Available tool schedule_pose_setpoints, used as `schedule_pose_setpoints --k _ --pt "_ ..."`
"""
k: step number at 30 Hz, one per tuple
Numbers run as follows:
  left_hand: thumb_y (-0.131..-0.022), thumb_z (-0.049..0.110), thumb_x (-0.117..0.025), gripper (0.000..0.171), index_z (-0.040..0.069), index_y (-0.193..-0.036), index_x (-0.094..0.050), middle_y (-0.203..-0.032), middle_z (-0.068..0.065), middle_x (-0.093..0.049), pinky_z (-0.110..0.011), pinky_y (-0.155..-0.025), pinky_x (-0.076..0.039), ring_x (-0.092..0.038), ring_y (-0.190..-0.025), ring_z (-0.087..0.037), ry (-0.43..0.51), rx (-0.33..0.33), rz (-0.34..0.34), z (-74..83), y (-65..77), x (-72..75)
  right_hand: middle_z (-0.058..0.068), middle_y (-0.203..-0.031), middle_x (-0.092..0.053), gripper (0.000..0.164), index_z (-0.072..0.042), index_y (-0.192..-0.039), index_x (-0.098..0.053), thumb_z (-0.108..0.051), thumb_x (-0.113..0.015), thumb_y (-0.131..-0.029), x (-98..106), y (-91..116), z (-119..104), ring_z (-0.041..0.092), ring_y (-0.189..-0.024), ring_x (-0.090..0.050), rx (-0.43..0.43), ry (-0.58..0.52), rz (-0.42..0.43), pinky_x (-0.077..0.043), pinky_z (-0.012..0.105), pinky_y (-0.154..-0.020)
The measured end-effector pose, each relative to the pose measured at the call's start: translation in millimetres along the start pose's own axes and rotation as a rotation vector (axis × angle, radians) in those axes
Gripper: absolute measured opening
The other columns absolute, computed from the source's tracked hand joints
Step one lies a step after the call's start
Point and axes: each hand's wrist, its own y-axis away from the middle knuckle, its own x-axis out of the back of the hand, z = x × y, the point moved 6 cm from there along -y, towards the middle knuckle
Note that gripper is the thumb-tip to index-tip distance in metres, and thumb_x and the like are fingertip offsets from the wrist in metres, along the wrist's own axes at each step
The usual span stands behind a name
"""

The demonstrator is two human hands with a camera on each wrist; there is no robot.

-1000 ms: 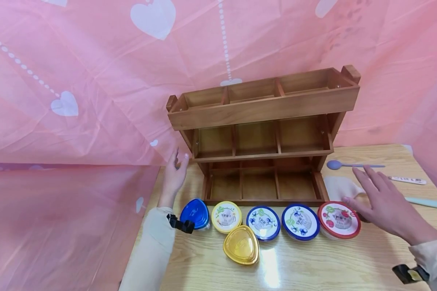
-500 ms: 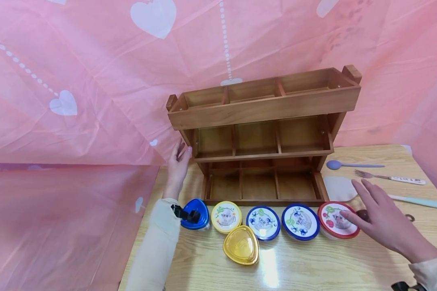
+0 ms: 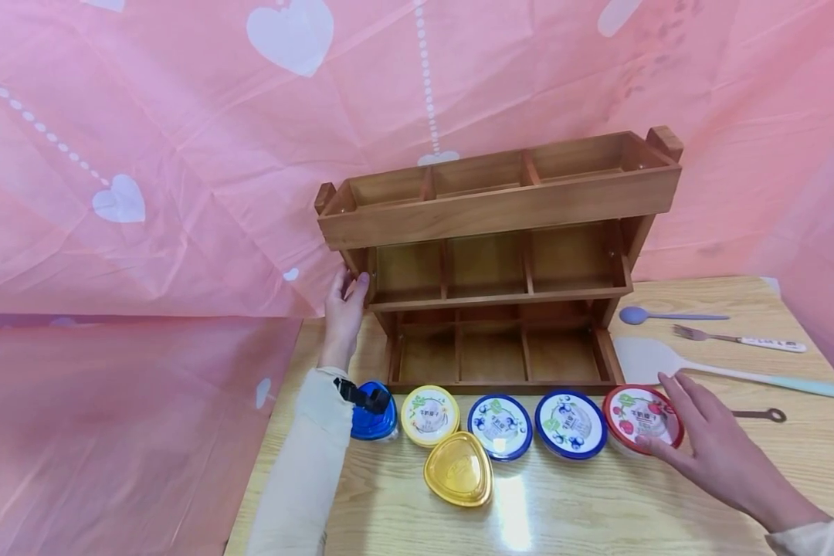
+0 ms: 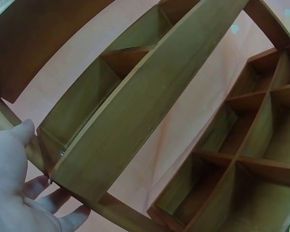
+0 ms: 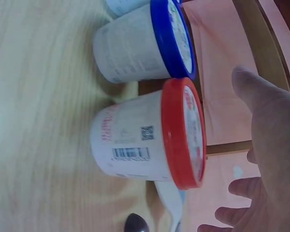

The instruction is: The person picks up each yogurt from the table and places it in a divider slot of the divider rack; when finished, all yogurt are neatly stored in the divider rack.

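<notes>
We see the left hand [image 3: 344, 316] now up against the rack [image 3: 493, 205], its thumb in front of the left side at the middle tier and its fingers around the outer side; a second ago it stood clear of the wood. We cannot tell whether its grip has closed.

The right hand [image 3: 723, 448] has shifted down and inward, and now hovers at the right edge of the red tub [image 3: 632, 417]. Its grip is wide, thumb well apart from the fingers, and it holds nothing. With that shift, we can now see the fork [image 3: 737, 339] and the spatula [image 3: 730, 373] whole, and more of a dark handle [image 3: 757, 415].

The rack stands where it stood, at the back of the table [image 3: 389, 510]. The red tub is also unmoved, upright at the right end of the row, just beside two blue-rimmed tubs [image 3: 570, 425]. The yellow tub [image 3: 430, 415] and the gold tub [image 3: 459, 471] have stayed too. A wrist strap [image 3: 361, 396] now covers part of the blue tub [image 3: 378, 425].
</notes>
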Motion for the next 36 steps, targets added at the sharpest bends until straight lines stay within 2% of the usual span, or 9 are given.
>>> schedule_pose_setpoints --k 5,12,18,24,29,36 --pt "-0.100 0.027 -0.058 0.047 0.022 -0.145 -0.048 -0.145 -0.006 -0.053 -0.038 -0.114 -0.039 -0.045 -0.138 -0.020 0.016 -0.022 0.011 0.1 -4.0 -1.5 0.038 -0.147 -0.028 0.109 -0.009 -0.157 -0.019 -0.045 -0.082 -0.076 -6 1 -3 0.060 -0.127 -0.030 -0.031 -0.021 -0.013 -0.027 0.081 -0.093" --pt "-0.100 0.020 -0.058 0.038 0.015 -0.138 -0.056 -0.135 -0.011 -0.059 -0.039 -0.109 -0.044 -0.055 -0.127 -0.022 0.010 0.013 0.026 -4.5 -4.9 -2.1 0.038 -0.144 -0.030 0.112 -0.007 -0.156 -0.020 -0.050 -0.082 -0.074 -14 2 -1 0.060 -0.121 -0.034 -0.061 0.020 -0.036 -0.033 0.081 -0.085" --pt "-0.101 0.020 -0.057 0.039 0.017 -0.139 -0.055 -0.135 -0.012 -0.058 -0.041 -0.109 -0.044 -0.055 -0.127 -0.024 -0.013 0.009 0.015 -6.8 -5.9 -2.9 0.039 -0.141 -0.032 0.114 -0.004 -0.155 -0.022 -0.051 -0.084 -0.071 -18 2 0 0.060 -0.118 -0.035 -0.064 0.032 -0.037 -0.034 0.081 -0.084" --pt "-0.101 0.019 -0.057 0.037 0.012 -0.137 -0.056 -0.132 -0.014 -0.059 -0.039 -0.108 -0.044 -0.056 -0.122 -0.023 -0.004 0.002 0.008 -8.7 -8.2 -3.8 0.039 -0.144 -0.028 0.117 -0.002 -0.155 -0.018 -0.055 -0.082 -0.072 -26 0 4 0.059 -0.122 -0.030 -0.099 0.020 -0.089 -0.034 0.081 -0.085" --pt "-0.101 0.019 -0.056 0.037 0.010 -0.136 -0.055 -0.132 -0.014 -0.059 -0.040 -0.108 -0.044 -0.055 -0.122 -0.023 -0.007 0.007 0.009 -9.9 -8.5 -3.5 0.038 -0.141 -0.031 0.116 -0.001 -0.154 -0.020 -0.052 -0.083 -0.072 -29 0 3 0.058 -0.119 -0.033 -0.085 -0.004 -0.072 -0.037 0.080 -0.083" --pt "-0.101 0.018 -0.056 0.037 0.009 -0.137 -0.054 -0.133 -0.016 -0.058 -0.040 -0.108 -0.043 -0.055 -0.124 -0.026 -0.008 -0.024 -0.004 -11.8 -8.7 -3.3 0.037 -0.137 -0.034 0.115 0.005 -0.152 -0.021 -0.051 -0.083 -0.073 -34 0 6 0.054 -0.116 -0.037 -0.117 -0.031 -0.054 -0.040 0.077 -0.083"
